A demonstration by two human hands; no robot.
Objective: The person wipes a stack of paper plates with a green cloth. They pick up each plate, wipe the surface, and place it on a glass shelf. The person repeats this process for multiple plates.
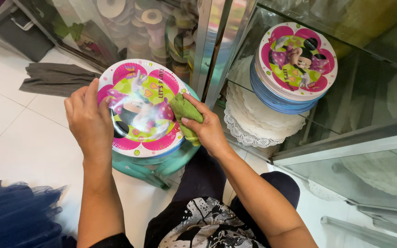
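Pink-rimmed paper plates (142,110) held at the left edge, green cloth (185,115) pressed to the right edge.

Head view: left hand (88,120) is closed on the plates' left rim, steadying the wrapped stack on a teal stool (161,167). Right hand (207,128) is clenched round the folded cloth, which touches the stack's right rim. A second plate stack (295,69) sits on the glass shelf (364,92) to the right, above white doilies (258,121). Grey fabric (56,79) lies on the white floor, well apart.

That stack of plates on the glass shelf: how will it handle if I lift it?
The stack looks like thin paper plates, so probably light. Its glossy tops may let plates slide apart. It sits on the lace doilies, so it may shift if pushed.
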